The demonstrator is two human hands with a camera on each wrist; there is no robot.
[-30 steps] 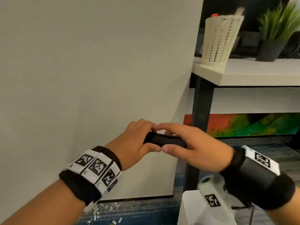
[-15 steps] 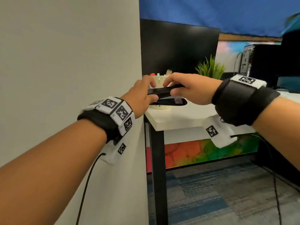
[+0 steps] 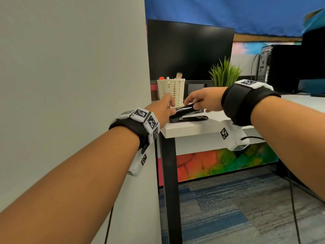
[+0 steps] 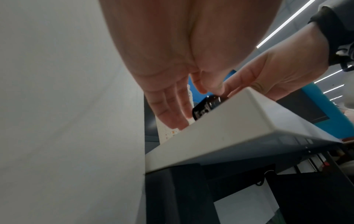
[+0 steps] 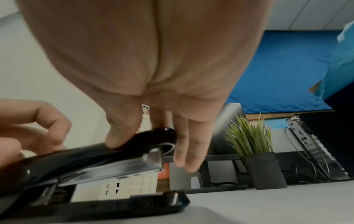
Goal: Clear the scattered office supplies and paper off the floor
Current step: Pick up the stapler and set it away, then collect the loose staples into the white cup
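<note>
While both arms reach fwd in the head view, the glossy black stapler [image 3: 186, 115] sits on the near-left corner of the white desk w/ black legs [image 3: 198, 128], its base flat on the top and its upper arm tilted up toward the right. Left hand [image 3: 162, 110] is at the stapler's left, hinge end; right hand [image 3: 204, 101] grips the raised right end from above. Just behind stands a cream plastic mesh pen cup [image 3: 171, 91], w/ a green spiky plant in a dark pot [image 3: 225, 73] to its right and a black monitor [image 3: 190, 50] further back.

Left wrist view, from under the desk edge [image 4: 220, 133]: left hand's fingers [image 4: 168, 106] stretch out straight beside the stapler's end [image 4: 206, 107], thumb tip close to it; contact can't be told, no curl round it.

Right wrist view: right thumb [image 5: 122, 133] presses on the stapler's upper arm [image 5: 95, 157] near its front tip, other fingers [image 5: 184, 145] hang down past the tip on the far side, so the arm is pinched. Stapler's mouth gapes, base [image 5: 114, 204] on the desk. Left hand [image 5: 36, 125] shows at the left, fingers bent.
</note>
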